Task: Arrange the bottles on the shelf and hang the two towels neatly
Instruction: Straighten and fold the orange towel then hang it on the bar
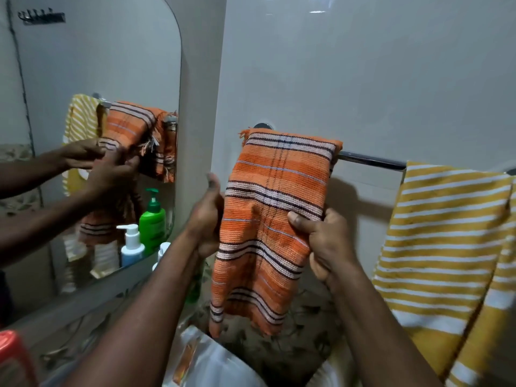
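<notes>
The hands are held apart, each clamped on one side edge of the orange striped towel (275, 196). The towel's left edge is gripped by the left hand (208, 216), thumb pointing up and fingers hidden behind the cloth. Its right edge is pinched by the right hand (325, 241), thumb laid on the front face. The towel is draped over the chrome rail (371, 160) above the hands and hangs down between and below them, its fringed lower hem reaching past both wrists. Bare rail is seen to the upper right of the right hand. Further right, the yellow striped towel (446, 233) is hung on the same rail, apart from the orange one. To the left of the left hand a mirror (97, 65) is fixed to the wall. A green pump bottle (152, 220) and a white pump bottle (131, 244) are seen reflected in its lower part, standing side by side.
</notes>
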Tool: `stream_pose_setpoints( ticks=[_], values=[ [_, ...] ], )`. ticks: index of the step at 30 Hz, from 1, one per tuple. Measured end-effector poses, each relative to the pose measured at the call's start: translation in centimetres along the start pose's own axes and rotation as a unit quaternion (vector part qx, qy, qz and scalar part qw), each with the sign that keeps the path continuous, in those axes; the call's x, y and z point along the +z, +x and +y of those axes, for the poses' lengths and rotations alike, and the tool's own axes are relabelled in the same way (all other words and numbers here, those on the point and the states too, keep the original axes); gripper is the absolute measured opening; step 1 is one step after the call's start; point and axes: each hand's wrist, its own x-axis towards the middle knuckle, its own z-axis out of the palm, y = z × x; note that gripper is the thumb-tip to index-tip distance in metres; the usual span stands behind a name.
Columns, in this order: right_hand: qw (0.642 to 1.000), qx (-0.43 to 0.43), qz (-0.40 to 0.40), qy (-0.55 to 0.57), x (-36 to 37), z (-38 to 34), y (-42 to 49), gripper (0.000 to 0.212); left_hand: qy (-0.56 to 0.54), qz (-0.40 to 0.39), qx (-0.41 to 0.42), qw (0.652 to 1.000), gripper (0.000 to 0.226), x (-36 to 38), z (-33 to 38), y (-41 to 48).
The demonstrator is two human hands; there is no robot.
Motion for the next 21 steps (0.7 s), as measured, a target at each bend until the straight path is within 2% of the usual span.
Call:
stream_pose_setpoints(
  ticks=[2,5,7,9,10,14,17,19,21],
  values=[
    [1.0,0.021,-0.004,0.021,0.0,-0.3,0.2,0.038,-0.029,-0.006,-0.031,0.999,0.065,-1.3,-1.2,-0.4],
    [0.997,0.055,-0.008,0.045,-0.3,0.0,0.0,0.037,0.11,-0.015,-0.063,0.992,0.029,-2.2,-2.9,-1.6],
    [0.996,0.068,-0.021,0.055,-0.6,0.3,0.1,0.04,0.123,-0.061,-0.096,0.986,0.023,-2.3,-3.2,-2.3],
    [0.995,0.074,-0.04,0.054,-0.9,0.6,0.3,0.044,0.117,-0.072,-0.114,0.984,0.021,-2.3,-3.0,-2.7],
    [0.995,0.075,-0.049,0.051,-1.0,0.6,0.5,0.046,0.13,-0.059,-0.109,0.984,0.017,-2.2,-2.9,-2.7],
    [0.995,0.058,-0.062,0.043,-1.7,0.8,0.9,0.047,0.218,0.054,-0.021,0.974,0.038,-0.4,-2.5,-2.8],
    [0.995,0.043,-0.059,-0.071,-2.4,2.4,-0.3,0.047,0.25,0.096,0.031,0.963,0.041,0.2,-2.6,-2.6],
    [0.989,0.053,-0.065,-0.121,-2.7,4.3,-1.3,0.037,0.274,0.122,0.054,0.952,0.029,0.5,-2.8,-2.5],
    [0.991,0.049,-0.039,-0.121,-2.7,5.6,-1.5,0.032,0.281,0.143,0.092,0.944,0.015,0.6,-3.0,-2.5]
  ],
)
